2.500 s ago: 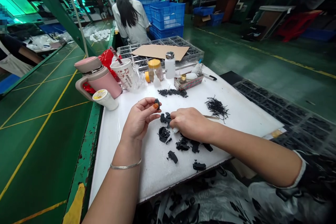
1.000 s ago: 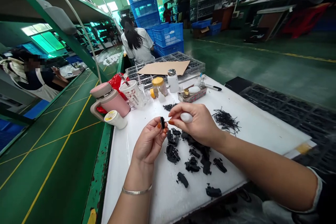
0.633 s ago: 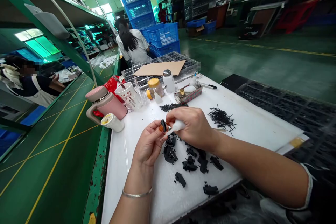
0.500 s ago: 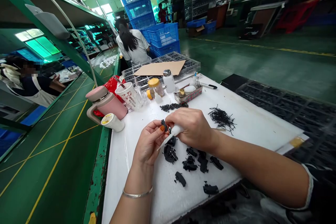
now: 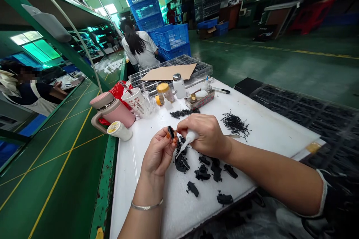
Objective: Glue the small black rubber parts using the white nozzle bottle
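Note:
My left hand (image 5: pixel 158 151) pinches a small black plastic part (image 5: pixel 171 132) between thumb and fingertips, raised above the white work surface (image 5: pixel 140 190). Close on its right, my right hand (image 5: pixel 203 134) is closed round a small white bottle with a long thin nozzle (image 5: pixel 188 141), which slants down to the left. The right fingertips are close to the held part; whether they touch it, I cannot tell. Beneath and in front of both hands lie several black plastic parts (image 5: pixel 202 173). Behind the hands is a scatter of tiny black pieces (image 5: pixel 182 113).
A pile of thin black pins (image 5: pixel 236 125) lies right of my hands. Farther back stand a pink mug (image 5: pixel 120 112), a white tub (image 5: pixel 120 130), a yellow-lidded jar (image 5: pixel 165 93), a white pump bottle (image 5: pixel 178 86) and a small box (image 5: pixel 200 99). A person (image 5: pixel 140 46) sits beyond a compartment tray.
My left hand has turned the black part and moved it slightly left. The bottle's nozzle tip has shifted right, away from my left palm. The view has moved slightly.

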`<state>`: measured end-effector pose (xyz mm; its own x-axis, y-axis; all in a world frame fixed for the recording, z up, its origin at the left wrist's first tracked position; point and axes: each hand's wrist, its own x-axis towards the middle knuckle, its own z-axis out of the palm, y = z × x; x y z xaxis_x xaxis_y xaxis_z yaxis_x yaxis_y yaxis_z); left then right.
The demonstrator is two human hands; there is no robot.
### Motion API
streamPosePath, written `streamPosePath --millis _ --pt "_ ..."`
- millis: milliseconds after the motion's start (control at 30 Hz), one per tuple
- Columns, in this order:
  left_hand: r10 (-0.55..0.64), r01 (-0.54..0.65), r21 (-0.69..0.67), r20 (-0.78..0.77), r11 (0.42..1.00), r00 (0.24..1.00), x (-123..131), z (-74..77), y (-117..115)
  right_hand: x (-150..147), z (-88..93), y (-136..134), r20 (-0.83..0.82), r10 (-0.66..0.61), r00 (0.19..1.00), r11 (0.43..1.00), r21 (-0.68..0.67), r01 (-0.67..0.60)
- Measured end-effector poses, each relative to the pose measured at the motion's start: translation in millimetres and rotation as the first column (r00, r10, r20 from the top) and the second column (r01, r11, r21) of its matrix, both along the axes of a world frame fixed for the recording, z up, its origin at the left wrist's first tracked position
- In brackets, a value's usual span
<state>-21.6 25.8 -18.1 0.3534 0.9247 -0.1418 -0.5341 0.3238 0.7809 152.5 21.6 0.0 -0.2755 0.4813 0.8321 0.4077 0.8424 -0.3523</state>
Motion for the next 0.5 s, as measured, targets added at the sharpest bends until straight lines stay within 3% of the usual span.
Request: streamPosePath --millis 133,367,500 --pt "-0.022 0.022 -0.005 -0.014 1.000 1.000 1.3 0.2 -1.0 -0.6 -1.0 -0.2 0.003 -0.017 1.000 0.999 0.032 0.017" --pt "0.022 -0.021 0.023 -0.058 1.000 0.998 4.3 -0.8 -0.7 -0.9 -2.0 -6.0 0.175 -0.127 0.976 0.990 0.078 0.115" --pt "0.049 -0.045 0.041 -0.104 0.998 0.993 4.5 0.1 -0.4 1.3 -2.0 -4.4 0.197 -0.112 0.974 0.994 0.030 0.108"
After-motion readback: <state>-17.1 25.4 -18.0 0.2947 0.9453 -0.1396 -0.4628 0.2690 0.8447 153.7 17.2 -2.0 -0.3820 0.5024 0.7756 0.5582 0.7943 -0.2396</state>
